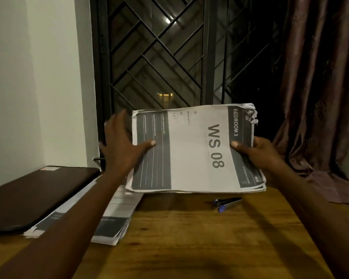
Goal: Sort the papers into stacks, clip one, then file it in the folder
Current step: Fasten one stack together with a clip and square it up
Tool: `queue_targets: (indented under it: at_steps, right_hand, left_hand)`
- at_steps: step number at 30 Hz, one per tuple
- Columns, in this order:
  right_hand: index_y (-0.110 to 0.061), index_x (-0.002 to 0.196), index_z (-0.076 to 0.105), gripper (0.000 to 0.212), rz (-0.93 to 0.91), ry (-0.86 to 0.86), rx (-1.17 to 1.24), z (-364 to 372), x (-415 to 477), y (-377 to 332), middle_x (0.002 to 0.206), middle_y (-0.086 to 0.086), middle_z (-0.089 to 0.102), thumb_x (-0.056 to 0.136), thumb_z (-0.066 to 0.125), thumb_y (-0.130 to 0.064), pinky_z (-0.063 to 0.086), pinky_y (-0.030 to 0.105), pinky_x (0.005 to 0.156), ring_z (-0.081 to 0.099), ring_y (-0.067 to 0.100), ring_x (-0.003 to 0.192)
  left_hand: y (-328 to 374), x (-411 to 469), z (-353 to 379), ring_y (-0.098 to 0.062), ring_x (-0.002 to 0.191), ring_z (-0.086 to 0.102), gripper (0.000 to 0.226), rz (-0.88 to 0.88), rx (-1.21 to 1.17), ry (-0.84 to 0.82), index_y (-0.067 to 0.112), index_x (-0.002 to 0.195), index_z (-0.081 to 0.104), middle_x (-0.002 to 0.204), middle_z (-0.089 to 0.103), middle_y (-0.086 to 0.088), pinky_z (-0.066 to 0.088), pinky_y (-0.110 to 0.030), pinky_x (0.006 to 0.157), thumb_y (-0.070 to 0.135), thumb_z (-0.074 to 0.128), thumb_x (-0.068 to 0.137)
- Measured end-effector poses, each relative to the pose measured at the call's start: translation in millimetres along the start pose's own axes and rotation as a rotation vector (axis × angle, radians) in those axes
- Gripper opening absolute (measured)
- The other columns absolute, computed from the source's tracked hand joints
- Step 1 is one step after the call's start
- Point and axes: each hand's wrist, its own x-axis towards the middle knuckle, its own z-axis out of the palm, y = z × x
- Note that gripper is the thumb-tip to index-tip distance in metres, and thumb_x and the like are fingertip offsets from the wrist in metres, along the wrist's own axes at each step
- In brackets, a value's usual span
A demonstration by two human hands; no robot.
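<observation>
- Paper stack [191,150] held above table [189,238], between hands.
- Left hand [121,146] at left edge: thumb on top, fingers spread.
- Right hand [258,152] pinching right edge.

A thick paper stack [193,150], topped "WS 08", is hovering tilted above the counter [189,242]; a second stack [114,224] is lying left, and a blue-tipped clip [227,203] is lying nearby.

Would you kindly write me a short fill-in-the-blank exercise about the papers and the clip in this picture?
Large print on the top sheet of the held white paper stack reads "WS ___".
The small blue-handled metal clip lies on the brown ___ table.
A second, lower paper stack lies under the person's ___ forearm.
The right hand grips the held stack with its ___ on top.
Missing words: 08; wooden; left; thumb.
</observation>
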Motion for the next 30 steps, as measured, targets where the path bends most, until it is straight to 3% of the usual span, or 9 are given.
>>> queue_targets:
  at_steps: [2,4,6,11,14,18,22,27,30]
  right_hand:
    - [-0.013,0.107,0.062,0.021,0.005,0.034,0.057,-2.0,-4.7,11.7,0.09,0.006,0.071,0.088,0.065,-0.021,0.056,0.034,0.068,0.069,0.021,0.077]
    - [-0.019,0.1,0.062,0.011,-0.034,0.05,0.075,0.7,-11.3,20.6,0.092,0.004,0.07,0.088,0.064,-0.02,0.055,0.034,0.067,0.069,0.02,0.08]
    - [-0.027,0.093,0.06,0.01,-0.094,0.045,0.084,5.9,-18.8,23.0,0.092,0.001,0.07,0.089,0.062,-0.018,0.053,0.028,0.065,0.069,0.015,0.08]
    - [-0.032,0.09,0.058,0.017,-0.209,0.093,0.151,10.4,-26.6,19.7,0.089,-0.008,0.068,0.089,0.062,-0.015,0.054,0.026,0.065,0.067,0.006,0.078]
    - [-0.027,0.095,0.063,0.02,-0.169,0.071,0.159,6.3,-34.6,33.8,0.096,-0.004,0.07,0.082,0.07,-0.014,0.056,0.032,0.073,0.069,0.013,0.084]
    - [-0.019,0.104,0.066,0.035,-0.098,0.034,0.154,0.6,-46.8,58.0,0.1,0.001,0.073,0.071,0.077,-0.017,0.057,0.037,0.077,0.071,0.019,0.089]
    - [-0.025,0.094,0.064,0.016,-0.096,0.056,0.11,4.7,-46.1,58.4,0.098,-0.001,0.071,0.081,0.071,-0.018,0.053,0.026,0.067,0.069,0.014,0.085]
    - [-0.029,0.093,0.061,0.013,-0.15,0.084,0.152,3.6,-36.9,35.1,0.093,-0.005,0.071,0.085,0.067,-0.02,0.057,0.033,0.072,0.07,0.013,0.082]
    - [-0.029,0.093,0.062,0.016,-0.056,0.053,0.09,6.5,-41.1,55.7,0.095,-0.002,0.072,0.082,0.071,-0.022,0.057,0.041,0.077,0.07,0.018,0.084]
  left_hand:
    - [-10.7,-4.9,-10.3,-0.033,0.127,0.053,0.113,-0.356,-0.412,-0.221,0.026,0.149,0.031,0.146,0.048,-0.01,0.047,-0.057,0.1,0.047,0.09,0.055]
    - [-10.8,-10.7,-18.1,-0.028,0.107,0.066,0.08,-0.525,-0.645,-0.46,0.013,0.139,0.05,0.123,0.067,-0.012,0.056,-0.047,0.085,0.034,0.083,0.069]
    - [-5.4,-14.5,-19.1,-0.025,0.101,0.069,0.045,-0.506,-0.67,-0.501,0.01,0.128,0.06,0.109,0.073,-0.01,0.056,-0.042,0.084,0.015,0.07,0.085]
    - [18.8,-21.8,-14.5,-0.021,0.095,0.068,0.024,-0.388,-0.768,-0.401,0.023,0.108,0.061,0.102,0.07,-0.005,0.055,-0.041,0.079,0.007,0.063,0.09]
    - [13.0,-31.6,-13.6,-0.02,0.09,0.071,0.028,-0.367,-0.774,-0.435,0.021,0.105,0.063,0.098,0.072,-0.005,0.056,-0.036,0.073,0.01,0.07,0.081]
    - [-9.6,-56.6,-6.9,-0.03,0.101,0.069,0.05,-0.435,-0.751,-0.508,0.015,0.109,0.065,0.104,0.073,-0.011,0.056,-0.04,0.084,0.016,0.084,0.063]
    - [-14.7,-68.5,5.6,-0.026,0.102,0.067,0.034,-0.466,-0.757,-0.478,0.021,0.107,0.062,0.107,0.071,-0.008,0.053,-0.042,0.089,0.01,0.072,0.076]
    - [-5.6,-56.9,2.4,-0.024,0.102,0.067,0.041,-0.429,-0.794,-0.482,0.023,0.109,0.06,0.109,0.07,-0.008,0.052,-0.044,0.091,0.016,0.07,0.07]
    - [-15.8,-76.9,8.1,-0.028,0.102,0.07,0.042,-0.525,-0.749,-0.568,0.018,0.11,0.064,0.108,0.073,-0.011,0.052,-0.051,0.095,0.015,0.073,0.069]
